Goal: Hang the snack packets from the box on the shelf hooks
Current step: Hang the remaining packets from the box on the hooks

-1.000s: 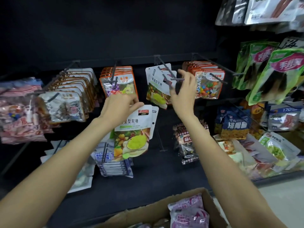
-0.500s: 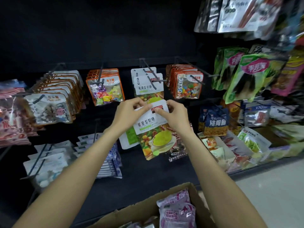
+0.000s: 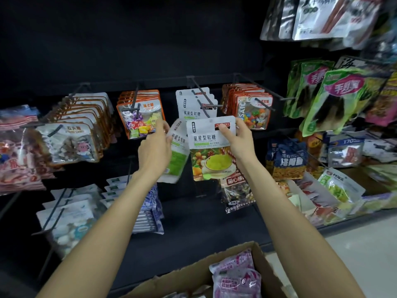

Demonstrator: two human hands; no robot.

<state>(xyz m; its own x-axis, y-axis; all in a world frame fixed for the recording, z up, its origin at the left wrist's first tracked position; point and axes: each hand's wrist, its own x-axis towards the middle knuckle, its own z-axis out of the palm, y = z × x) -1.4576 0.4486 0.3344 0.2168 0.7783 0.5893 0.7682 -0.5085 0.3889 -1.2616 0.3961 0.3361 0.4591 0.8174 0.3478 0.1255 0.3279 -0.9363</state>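
Observation:
My right hand (image 3: 237, 139) pinches the top right corner of a white star-candy packet (image 3: 209, 151) with a green fruit picture. It hangs upright just below the shelf hook (image 3: 203, 96), where matching white packets (image 3: 194, 104) hang. My left hand (image 3: 155, 148) grips a second white packet (image 3: 177, 157), turned edge-on with its green back showing, left of the first. The cardboard box (image 3: 225, 261) sits at the bottom, with pink packets (image 3: 235, 276) inside.
Orange-edged candy packets (image 3: 140, 115) hang to the left and colourful ones (image 3: 250, 109) to the right of the hook. Green packets (image 3: 335, 97) hang far right. Blue bags (image 3: 286, 160) and a dark packet (image 3: 237, 193) hang lower down. The pale floor (image 3: 365, 244) lies at right.
My right hand came down from the hook and took one packet off the pair in my left hand. The two packets are now apart and raised nearer the hook.

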